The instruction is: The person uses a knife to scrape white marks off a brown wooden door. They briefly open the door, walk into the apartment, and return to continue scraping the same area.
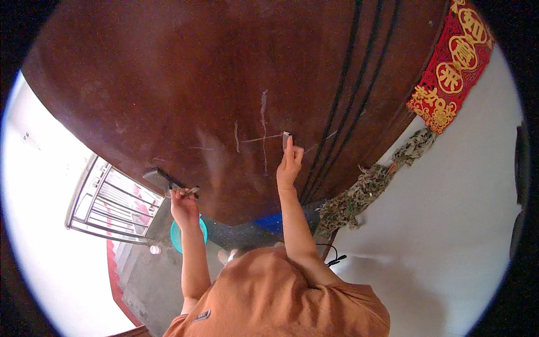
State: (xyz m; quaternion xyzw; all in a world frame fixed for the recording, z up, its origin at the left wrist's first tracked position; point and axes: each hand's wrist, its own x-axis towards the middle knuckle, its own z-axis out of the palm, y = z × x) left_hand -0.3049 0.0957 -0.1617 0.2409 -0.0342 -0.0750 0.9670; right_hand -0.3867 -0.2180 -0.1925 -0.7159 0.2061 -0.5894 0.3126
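A large dark brown wooden-looking panel (168, 95) spreads in front of me, with thin pale lines, two of them crossing, near its middle. My right hand (289, 164) is closed around a small, light grey flat piece (287, 139), its index finger stretched along it. The piece meets the panel by the right end of the horizontal line. Lower left, my left hand (184, 204) is closed on a dark long tool (175, 182) with a grey fan-shaped end. The tool's exact kind is unclear, and my fingers hide part of it.
Three black stripes run down the panel's right side. A red and gold hanging (452, 67) and a bunch of dried leaves (359, 194) are at the right by the white wall (426, 224). Lower left are a metal railing (118, 202) and a turquoise basin (178, 236) on the floor.
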